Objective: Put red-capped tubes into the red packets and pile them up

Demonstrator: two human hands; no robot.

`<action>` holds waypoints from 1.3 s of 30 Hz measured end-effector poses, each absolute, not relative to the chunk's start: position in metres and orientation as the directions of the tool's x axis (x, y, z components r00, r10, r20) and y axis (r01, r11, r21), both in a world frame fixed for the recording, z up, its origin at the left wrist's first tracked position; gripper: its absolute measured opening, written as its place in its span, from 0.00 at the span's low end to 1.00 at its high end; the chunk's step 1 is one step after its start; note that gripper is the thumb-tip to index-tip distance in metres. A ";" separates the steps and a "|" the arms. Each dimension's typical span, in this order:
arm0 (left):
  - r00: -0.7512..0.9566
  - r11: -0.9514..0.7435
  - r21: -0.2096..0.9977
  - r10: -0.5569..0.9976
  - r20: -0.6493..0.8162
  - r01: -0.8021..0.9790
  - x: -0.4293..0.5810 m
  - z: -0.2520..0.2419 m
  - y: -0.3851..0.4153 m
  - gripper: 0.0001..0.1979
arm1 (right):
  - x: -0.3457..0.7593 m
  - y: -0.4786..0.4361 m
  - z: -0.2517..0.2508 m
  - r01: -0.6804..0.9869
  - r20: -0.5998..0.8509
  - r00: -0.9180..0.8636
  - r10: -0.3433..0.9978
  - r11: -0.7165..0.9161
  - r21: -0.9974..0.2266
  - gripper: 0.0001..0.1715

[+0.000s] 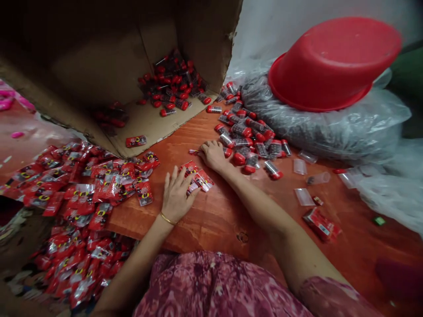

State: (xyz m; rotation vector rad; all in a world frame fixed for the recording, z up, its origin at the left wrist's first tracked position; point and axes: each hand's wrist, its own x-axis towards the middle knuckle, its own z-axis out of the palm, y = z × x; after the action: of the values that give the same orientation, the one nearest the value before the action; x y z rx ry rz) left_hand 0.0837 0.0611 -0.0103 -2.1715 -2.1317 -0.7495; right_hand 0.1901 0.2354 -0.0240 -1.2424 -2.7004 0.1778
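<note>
Red printed packets (205, 180) mid-frame on table (211, 224), under left hand (175, 198); its fingers spread, unclenched, resting on them. Packet group slants upper left to lower right. Right hand (211, 155) curled beside red-capped bottles (241, 130); can't tell if fingers grip. Carton (205, 105) edge limits upper left; table edge lower left; bare wood between forearms.

At far right, a red tub (333, 66), upside down on a bulging clear plastic bag (330, 132) with dark contents. Behind, a pale wall (261, 31). Nearer, along the right edge, crumpled whitish plastic (393, 198), and near it on the reddish counter (264, 220), a small green piece (379, 220). At far left, an open cardboard box (79, 75); beyond its left side, bright pink pieces (5, 93).
</note>
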 end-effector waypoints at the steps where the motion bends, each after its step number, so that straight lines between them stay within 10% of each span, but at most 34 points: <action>1: -0.069 -0.058 0.336 0.932 0.356 0.940 0.080 -0.009 0.060 0.20 | 0.191 0.236 -0.024 0.749 0.087 -0.633 0.769 0.637 -0.182 0.16; 8: -0.358 0.100 0.641 0.889 0.286 0.761 0.073 0.019 0.079 0.25 | 0.233 0.218 0.006 0.477 0.198 -0.826 0.528 0.841 -0.254 0.13; 14: -0.187 0.119 0.844 0.982 -0.022 0.523 0.100 0.027 0.091 0.17 | 0.264 0.187 0.032 0.314 0.306 -0.856 0.416 0.890 -0.331 0.14; 18: -0.315 0.103 0.989 0.947 -0.066 0.103 0.118 0.016 0.087 0.14 | 0.268 0.166 0.018 0.305 0.373 -0.578 0.726 0.616 -0.726 0.20; 22: -0.433 0.113 0.944 0.867 -0.247 -0.311 0.133 0.010 0.081 0.16 | 0.258 0.135 -0.002 0.049 0.094 -0.427 0.900 0.127 -0.991 0.29; 30: -0.400 0.074 0.997 0.914 -0.070 -0.005 0.152 0.003 0.061 0.12 | 0.244 0.102 -0.011 -0.078 0.017 -0.192 0.981 0.002 -0.997 0.17; 39: -0.165 0.328 0.920 0.916 -0.365 -0.216 0.141 0.006 0.062 0.17 | 0.262 0.102 -0.013 0.268 0.230 -0.260 0.938 0.299 -0.916 0.22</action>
State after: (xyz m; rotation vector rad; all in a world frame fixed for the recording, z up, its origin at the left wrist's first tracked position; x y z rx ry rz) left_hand 0.1405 0.0621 0.0062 -1.6007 -3.0842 -2.6307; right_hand 0.2620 0.1017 -0.0131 -1.0989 -1.7206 0.9961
